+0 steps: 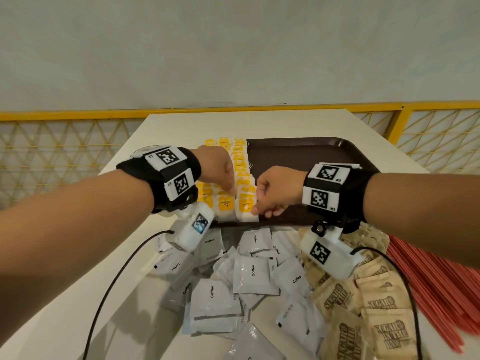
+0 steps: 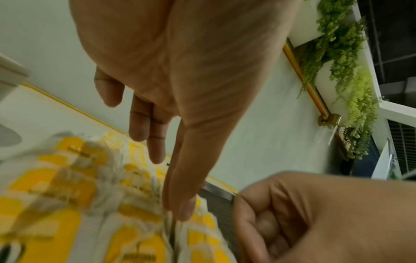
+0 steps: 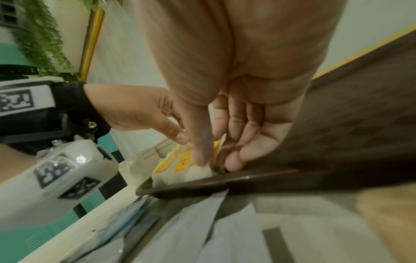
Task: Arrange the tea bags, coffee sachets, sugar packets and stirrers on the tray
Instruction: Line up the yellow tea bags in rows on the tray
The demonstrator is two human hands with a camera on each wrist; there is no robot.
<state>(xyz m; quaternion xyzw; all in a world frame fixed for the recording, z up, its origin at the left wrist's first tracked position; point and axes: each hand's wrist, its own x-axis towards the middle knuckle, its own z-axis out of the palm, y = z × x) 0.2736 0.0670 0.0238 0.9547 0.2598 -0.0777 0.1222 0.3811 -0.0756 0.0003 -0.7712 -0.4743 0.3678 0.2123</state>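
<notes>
Head view: your left hand (image 1: 218, 170) rests with straight fingers on the yellow-tagged tea bags (image 1: 240, 167), laid in 3 rows at the left end of the brown tray (image 1: 298, 152). Your right hand (image 1: 276, 189) is curled, pinching the nearest tea bag (image 1: 246, 203). Coffee sachets (image 1: 253, 274), sugar packets (image 1: 374, 300) and red stirrers (image 1: 439, 279) lie on the table (image 1: 181, 123), off the tray.

Left wrist view: your fingers (image 2: 180, 204) extend straight, the thumb tip touching a bag.

Right wrist view: your thumb and fingers (image 3: 234, 160) grip the bag at the tray's near rim.
</notes>
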